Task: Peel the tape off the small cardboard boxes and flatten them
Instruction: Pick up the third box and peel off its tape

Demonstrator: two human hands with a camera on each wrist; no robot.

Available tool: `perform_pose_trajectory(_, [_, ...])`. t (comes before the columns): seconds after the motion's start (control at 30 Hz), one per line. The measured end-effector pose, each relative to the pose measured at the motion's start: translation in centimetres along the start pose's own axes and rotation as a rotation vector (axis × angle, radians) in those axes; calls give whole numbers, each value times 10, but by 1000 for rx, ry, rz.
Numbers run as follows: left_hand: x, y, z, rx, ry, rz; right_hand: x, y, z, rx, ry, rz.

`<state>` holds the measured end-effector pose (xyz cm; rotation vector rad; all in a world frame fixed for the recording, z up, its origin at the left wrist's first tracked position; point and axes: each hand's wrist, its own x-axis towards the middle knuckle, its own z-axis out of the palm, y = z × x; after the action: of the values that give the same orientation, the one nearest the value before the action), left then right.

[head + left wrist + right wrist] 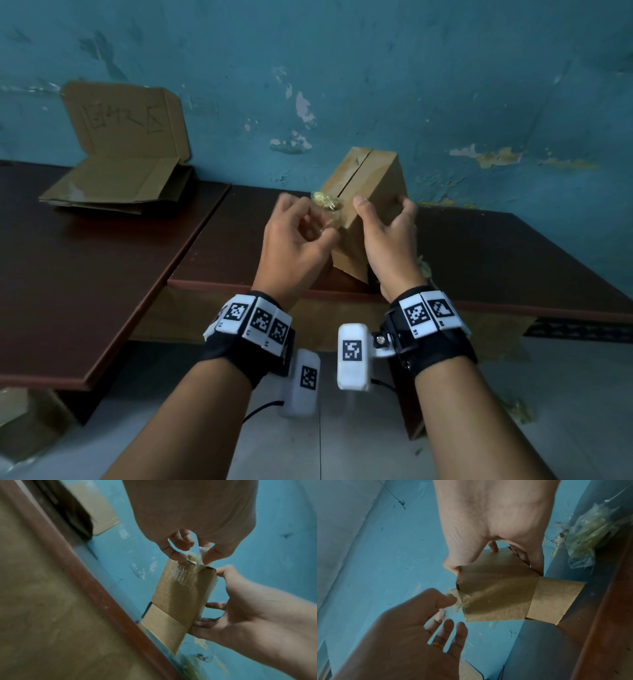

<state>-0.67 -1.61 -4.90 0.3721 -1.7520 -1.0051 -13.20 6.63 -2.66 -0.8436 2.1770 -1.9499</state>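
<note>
Item in hand: small brown cardboard box (368, 192), tilted, its lower corner on the dark red-brown wooden table (513, 246) near the front edge, one end flap (554, 601) hanging open

Right hand (387, 233): wrapped round the box, thumb on the near face and fingers on the far side, steadying it

Left hand (294, 233): thumb and forefinger pinch a crumpled wad of clear yellowish tape (327, 202) at the box's upper edge; remaining fingers loosely spread. The wad looks still attached to the box, with a glossy strip (181, 577) running down one face

Done, as judged: flattened brown cardboard sheets (116, 188) stacked at the far left of the table, one sheet with handwriting (123, 120) propped against the teal peeling wall (376, 68); bunched discarded tape (590, 536) lies on the table to the right

Left, as judged: finish peeling this strip, free the closed centre seam on the upper face, then collapse the box. Whether other boxes wait cannot be told
</note>
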Motion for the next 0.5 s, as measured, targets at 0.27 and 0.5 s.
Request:
perform_pose_trajectory(0.27, [1,-11,1,59,24,98,3,2,-3,5,-9,11])
perform_pose_trajectory(0.5, [0,-13,4,40,11,79,3,3,-3,17,-12,22])
